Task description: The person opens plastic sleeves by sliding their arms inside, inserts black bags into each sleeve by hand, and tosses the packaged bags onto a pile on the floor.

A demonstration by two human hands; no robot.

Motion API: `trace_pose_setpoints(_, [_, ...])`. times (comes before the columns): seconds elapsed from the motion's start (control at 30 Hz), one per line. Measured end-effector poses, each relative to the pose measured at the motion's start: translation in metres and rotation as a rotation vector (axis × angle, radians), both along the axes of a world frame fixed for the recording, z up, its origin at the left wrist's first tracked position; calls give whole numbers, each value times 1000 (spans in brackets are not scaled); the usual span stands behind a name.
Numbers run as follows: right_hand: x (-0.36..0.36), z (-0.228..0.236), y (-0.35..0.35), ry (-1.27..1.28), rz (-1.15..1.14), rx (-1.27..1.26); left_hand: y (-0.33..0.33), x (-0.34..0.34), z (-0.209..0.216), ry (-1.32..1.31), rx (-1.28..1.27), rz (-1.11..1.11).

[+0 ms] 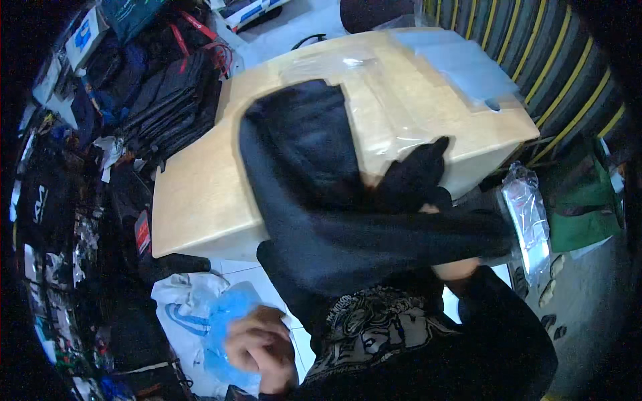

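Observation:
A black garment (301,227), seemingly a jacket or hoodie, spreads from the table's front edge across my chest. One dark sleeve-like length stretches to the right over my right forearm. Most of my right hand (429,209) is hidden behind the cloth; a bit of skin shows at the fold, gripping it, and the bare wrist shows below. A bunched black piece (414,168) stands up over the tabletop beside it. My left hand (259,346) is at the lower left, away from the garment, slightly blurred, its fingers curled with nothing visible in them.
The pale wooden table (194,194) carries a clear plastic sheet (394,127) and a stack of translucent bags (461,63). Folded dark clothes (177,100) are piled at left. A white-and-blue plastic bag (190,321) lies on the floor. A wrapped packet (528,214) and green cloth (582,200) are at right.

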State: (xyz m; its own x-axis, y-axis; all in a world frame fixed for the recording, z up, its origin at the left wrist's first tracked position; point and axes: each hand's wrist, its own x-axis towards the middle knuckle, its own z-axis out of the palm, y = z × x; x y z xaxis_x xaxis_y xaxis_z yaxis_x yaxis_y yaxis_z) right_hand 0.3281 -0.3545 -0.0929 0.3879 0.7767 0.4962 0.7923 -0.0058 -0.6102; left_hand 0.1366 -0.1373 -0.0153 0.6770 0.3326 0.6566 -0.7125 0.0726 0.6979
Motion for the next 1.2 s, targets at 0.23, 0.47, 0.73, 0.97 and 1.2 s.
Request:
trace_pose_setpoints(0.23, [-88, 75, -119, 619, -25, -263, -19, 160, -10, 107, 1321, 321])
trace_pose_setpoints(0.47, [-120, 37, -171, 736, -70, -311, -25, 222, -35, -127, 1441, 242])
trace_pose_setpoints(0.73, [-83, 91, -135, 557, -173, -410, -54, 238, -12, -241, 836, 336])
trace_pose_setpoints(0.97, [-19, 97, -96, 787, -154, -426, -57, 235, -3, -226, 707, 259])
trace_pose_setpoints(1.2, [-3, 142, -84, 811, -245, -287, -49, 242, 4, -220, 607, 155])
